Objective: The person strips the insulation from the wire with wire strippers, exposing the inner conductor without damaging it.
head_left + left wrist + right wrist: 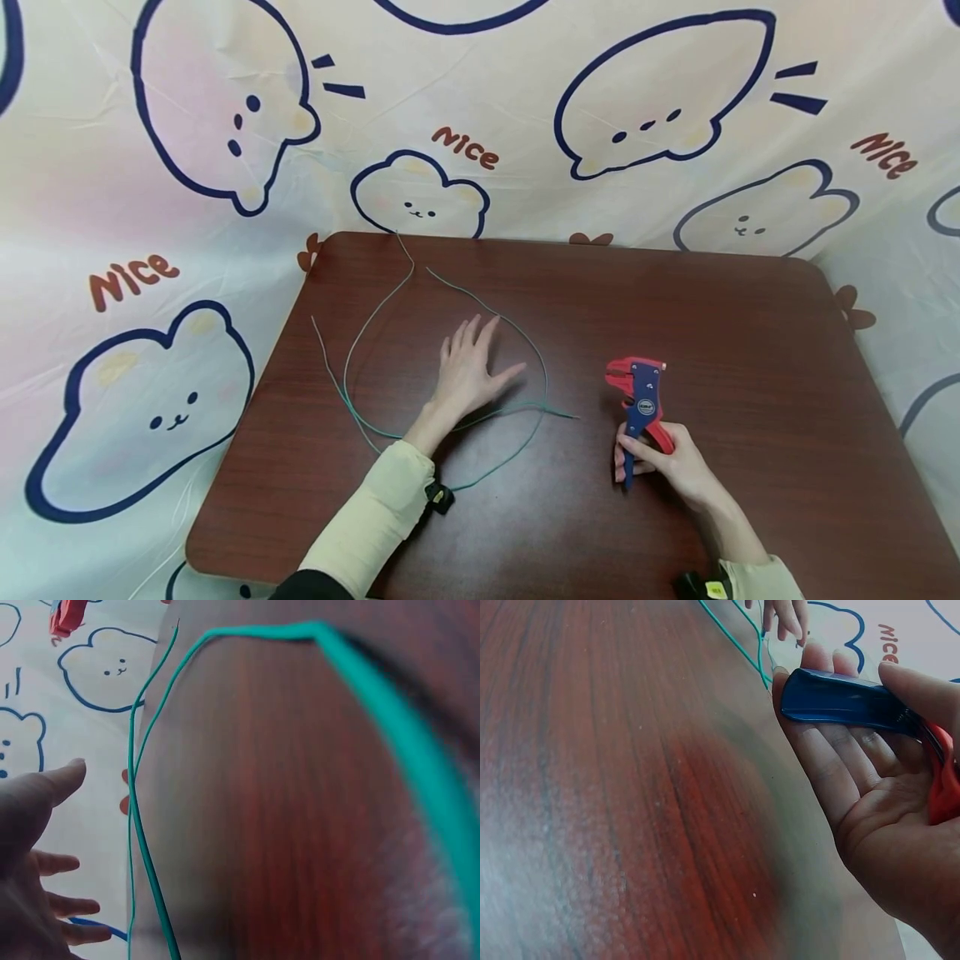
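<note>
Thin green wire [349, 403] lies in loose loops on the left half of the table, with several loose ends; whether it is one piece or more I cannot tell. Over these loops my left hand [468, 371] is spread with straight fingers and holds nothing. In the left wrist view its thumb and fingers stand apart from the wire [154, 881]. My right hand [671, 462] grips a red and blue wire stripper [643, 396], its head pointing away from me. The right wrist view shows a blue handle [847, 699] lying across the fingers, with the thumb near it.
The dark brown wooden table [750, 350] has rounded corners. Behind and beside it hangs a pale cloth [525, 83] printed with blue-outlined bears and the word "Nice". A small black device [439, 497] is strapped at my left wrist.
</note>
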Demonstrator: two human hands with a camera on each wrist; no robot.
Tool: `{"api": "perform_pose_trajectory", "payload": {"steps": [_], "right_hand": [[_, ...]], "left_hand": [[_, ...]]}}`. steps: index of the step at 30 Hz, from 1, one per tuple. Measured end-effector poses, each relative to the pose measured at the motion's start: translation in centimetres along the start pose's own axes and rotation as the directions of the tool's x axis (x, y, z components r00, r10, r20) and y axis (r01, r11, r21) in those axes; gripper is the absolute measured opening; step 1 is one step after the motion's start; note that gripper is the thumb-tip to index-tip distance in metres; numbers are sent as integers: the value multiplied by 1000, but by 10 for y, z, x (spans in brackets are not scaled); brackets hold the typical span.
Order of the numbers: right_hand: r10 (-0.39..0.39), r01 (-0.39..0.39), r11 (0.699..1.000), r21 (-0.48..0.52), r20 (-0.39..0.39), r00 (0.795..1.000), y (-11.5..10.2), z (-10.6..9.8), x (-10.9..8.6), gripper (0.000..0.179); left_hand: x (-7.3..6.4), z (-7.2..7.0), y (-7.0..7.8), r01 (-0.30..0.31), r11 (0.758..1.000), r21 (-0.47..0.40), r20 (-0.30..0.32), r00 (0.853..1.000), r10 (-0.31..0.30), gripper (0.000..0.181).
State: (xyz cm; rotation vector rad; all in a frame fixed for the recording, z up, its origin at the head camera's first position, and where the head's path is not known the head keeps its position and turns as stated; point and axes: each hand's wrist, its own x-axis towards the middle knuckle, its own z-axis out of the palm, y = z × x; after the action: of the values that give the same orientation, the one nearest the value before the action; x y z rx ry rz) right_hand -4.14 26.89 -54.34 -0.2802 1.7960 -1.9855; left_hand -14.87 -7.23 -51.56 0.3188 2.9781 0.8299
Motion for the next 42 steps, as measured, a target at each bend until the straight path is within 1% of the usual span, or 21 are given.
{"api": "perform_pose_trajectory", "payload": {"steps": [4, 6, 8, 11, 13, 14, 17, 18, 20, 22, 24, 27, 29, 30, 32, 34, 35, 36, 37, 40, 42], "right_hand": [[3, -3, 1000, 5, 4, 1000, 0, 0, 0, 24], [6, -6, 1000, 6, 4, 1000, -1, 1, 0, 24], [10, -10, 1000, 6, 3, 1000, -2, 1, 0, 25], [12, -12, 1000, 5, -2, 1000, -3, 1, 0, 26], [13, -13, 1000, 5, 0, 1000, -3, 0, 0, 25], [13, -13, 1000, 4, 2, 1000, -3, 0, 0, 26], [14, -14, 1000, 4, 6, 1000, -3, -1, 1, 26], [14, -14, 1000, 5, 7, 1000, -3, -1, 1, 26], [12, -12, 1000, 4, 7, 1000, -3, -1, 1, 25], [11, -11, 1000, 1, 8, 1000, -2, -2, 1, 25], [9, -9, 1000, -1, 9, 1000, -2, -2, 1, 25], [8, -8, 1000, -2, 10, 1000, -2, -1, 0, 25], [9, -9, 1000, 0, 11, 1000, -2, -1, 0, 26], [10, -10, 1000, 0, 10, 1000, -2, -1, 0, 26], [10, -10, 1000, 2, 7, 1000, -2, -2, 0, 26], [10, -10, 1000, 2, 4, 1000, -2, -2, 0, 27], [11, -11, 1000, 1, 4, 1000, -2, -2, 0, 27], [11, -11, 1000, -1, 4, 1000, -1, -2, -1, 27], [10, -10, 1000, -3, 4, 1000, -1, -2, -1, 27], [11, -11, 1000, -5, 5, 1000, 0, -2, -1, 28], [12, -12, 1000, -3, 6, 1000, 0, -2, -1, 28]], "left_hand": [[6, -2, -1, 37, 999, -6, 20, 999, -37, 91], [8, -3, -2, 57, 998, -41, 25, 998, -56, 91], [11, -1, -8, 70, 992, -102, 9, 998, -70, 92], [20, 12, -26, 70, 977, -202, -23, 997, -77, 97], [28, 24, -41, 76, 972, -223, -25, 996, -84, 101], [33, 30, -49, 83, 970, -228, -18, 996, -90, 103], [47, 40, -66, 114, 964, -239, 32, 994, -109, 107], [53, 43, -71, 130, 957, -261, 49, 991, -122, 108], [62, 45, -77, 170, 931, -323, 82, 985, -152, 111], [68, 44, -79, 215, 906, -364, 113, 976, -186, 112], [70, 39, -76, 247, 894, -374, 133, 968, -212, 111], [67, 27, -66, 269, 896, -354, 145, 962, -232, 106], [61, 12, -52, 283, 887, -364, 162, 957, -239, 102], [59, 8, -47, 283, 889, -360, 160, 957, -240, 103], [54, -7, -34, 297, 867, -399, 179, 953, -244, 101], [49, -22, -21, 324, 838, -439, 208, 944, -256, 98], [48, -26, -18, 333, 827, -454, 216, 941, -261, 97], [48, -29, -16, 342, 816, -466, 223, 938, -266, 96], [47, -34, -13, 361, 793, -490, 244, 930, -273, 94], [51, -38, -13, 389, 753, -530, 266, 920, -288, 93], [54, -39, -15, 410, 716, -565, 281, 912, -300, 93]]}}
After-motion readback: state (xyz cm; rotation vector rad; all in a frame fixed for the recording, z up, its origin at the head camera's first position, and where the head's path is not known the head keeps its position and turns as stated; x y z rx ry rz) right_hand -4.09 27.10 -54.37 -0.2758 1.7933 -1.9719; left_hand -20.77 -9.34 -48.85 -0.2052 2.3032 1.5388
